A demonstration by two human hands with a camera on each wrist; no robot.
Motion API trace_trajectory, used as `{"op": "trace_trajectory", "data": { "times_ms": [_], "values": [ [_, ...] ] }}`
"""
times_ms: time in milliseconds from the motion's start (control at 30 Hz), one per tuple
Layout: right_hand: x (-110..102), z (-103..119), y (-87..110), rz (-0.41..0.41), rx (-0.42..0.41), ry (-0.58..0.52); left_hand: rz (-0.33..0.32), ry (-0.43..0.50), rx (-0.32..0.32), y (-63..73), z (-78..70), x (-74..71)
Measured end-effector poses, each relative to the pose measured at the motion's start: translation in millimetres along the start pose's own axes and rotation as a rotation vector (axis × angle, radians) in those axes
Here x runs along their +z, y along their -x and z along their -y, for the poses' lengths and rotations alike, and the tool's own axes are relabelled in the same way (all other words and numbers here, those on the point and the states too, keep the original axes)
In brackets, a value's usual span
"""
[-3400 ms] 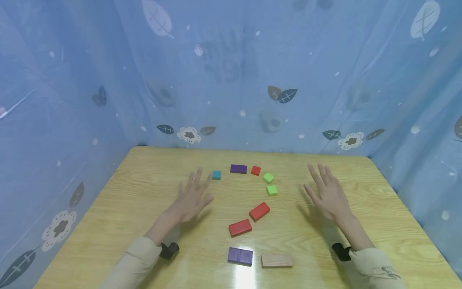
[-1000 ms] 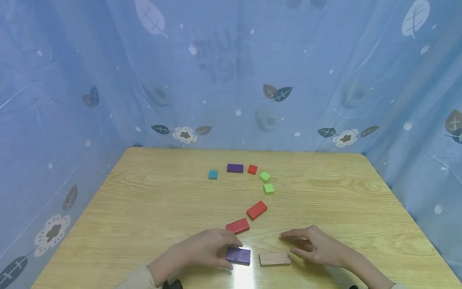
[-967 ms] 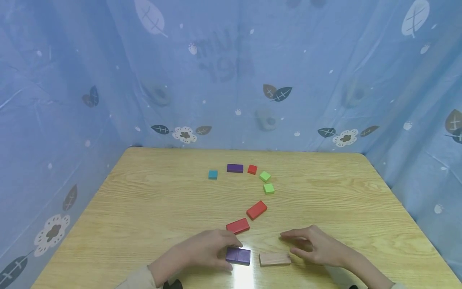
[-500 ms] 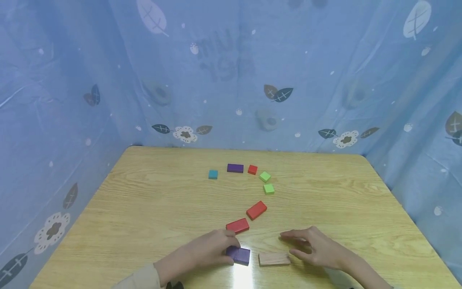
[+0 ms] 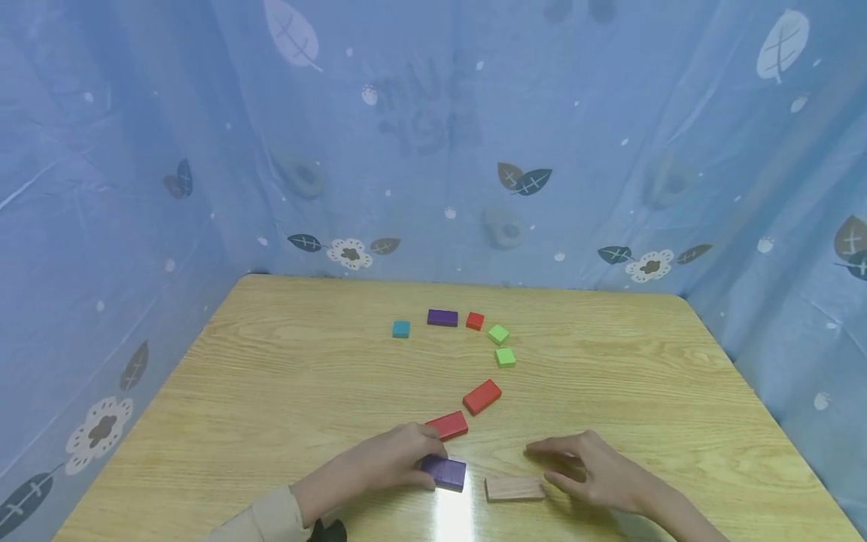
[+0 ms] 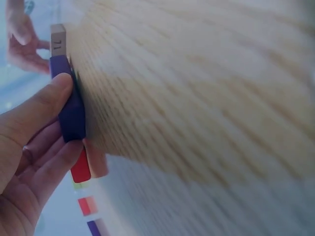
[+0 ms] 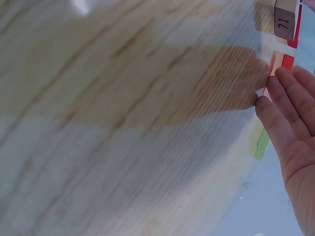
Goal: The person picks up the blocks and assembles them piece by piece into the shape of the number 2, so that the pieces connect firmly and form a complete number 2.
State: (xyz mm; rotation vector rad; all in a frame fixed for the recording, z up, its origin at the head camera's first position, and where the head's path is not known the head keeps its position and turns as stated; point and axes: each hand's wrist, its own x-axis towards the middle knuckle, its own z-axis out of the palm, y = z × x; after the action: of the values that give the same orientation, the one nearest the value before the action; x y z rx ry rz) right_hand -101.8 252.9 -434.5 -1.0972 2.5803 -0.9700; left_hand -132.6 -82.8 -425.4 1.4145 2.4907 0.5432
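My left hand (image 5: 400, 458) pinches a purple block (image 5: 447, 474) near the front of the table, thumb on one side and fingertips on the other. In the left wrist view the thumb presses the near face of this purple block (image 6: 73, 113). A plain wooden block (image 5: 515, 489) lies just to its right, with "71" marked on one end in both wrist views. My right hand (image 5: 603, 474) rests beside the wooden block, fingers loosely bent and holding nothing. Just beyond the left hand lies a red block (image 5: 450, 426), its left end partly covered by the fingers.
A second red block (image 5: 482, 397) lies farther off. Beyond it a curve runs through two green blocks (image 5: 505, 357), a small red block (image 5: 475, 321), another purple block (image 5: 442, 318) and a blue block (image 5: 401, 329). Blue patterned curtains (image 5: 447, 150) enclose the wooden table (image 5: 609, 361).
Both hands have come down from above the table to its front. The left hand has taken hold of the purple block and shifted it slightly away and left. The right hand stays nearly still lately.
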Motion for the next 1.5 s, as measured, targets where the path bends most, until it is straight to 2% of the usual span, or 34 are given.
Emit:
{"op": "trace_trajectory", "data": {
  "times_ms": [233, 400, 500, 600, 700, 900, 1100, 1167, 1400, 1500],
  "values": [
    [-0.2, 2.8, -1.0, 0.027, 0.023, 0.03, -0.032, 0.003, -0.017, -1.1, 0.2, 2.2],
    [-0.7, 18.3, -2.3, 0.064, 0.075, 0.174, -0.056, 0.001, -0.051, -2.7, -1.0, 4.2],
    [4.2, 25.9, -3.7, 0.048, 0.04, 0.249, -0.062, 0.01, -0.062, -3.5, -2.1, 3.4],
    [12.2, 27.9, -4.8, 0.008, -0.017, 0.273, -0.066, 0.027, -0.068, -4.2, -3.2, 2.5],
    [19.8, 26.8, -7.6, -0.019, -0.055, 0.256, -0.068, 0.047, -0.08, -4.6, -3.4, 2.4],
    [24.1, 26.4, -15.9, 0.005, -0.028, 0.203, -0.066, 0.058, -0.092, -5.1, -3.5, 3.4],
    [21.7, 21.2, -19.3, -0.14, -0.127, 0.269, -0.065, 0.043, -0.091, -8.3, -4.0, 3.9],
    [20.7, 20.1, -20.2, -0.164, -0.142, 0.283, -0.06, 0.039, -0.092, -9.5, -4.4, 3.9],
    [18.7, 25.1, -27.0, -0.122, -0.049, 0.262, -0.056, 0.027, -0.103, -10.0, -6.0, 2.1],
    [20.7, 26.8, -29.4, -0.123, -0.05, 0.267, -0.054, 0.023, -0.1, -9.4, -5.8, 2.6]
  ]
}}
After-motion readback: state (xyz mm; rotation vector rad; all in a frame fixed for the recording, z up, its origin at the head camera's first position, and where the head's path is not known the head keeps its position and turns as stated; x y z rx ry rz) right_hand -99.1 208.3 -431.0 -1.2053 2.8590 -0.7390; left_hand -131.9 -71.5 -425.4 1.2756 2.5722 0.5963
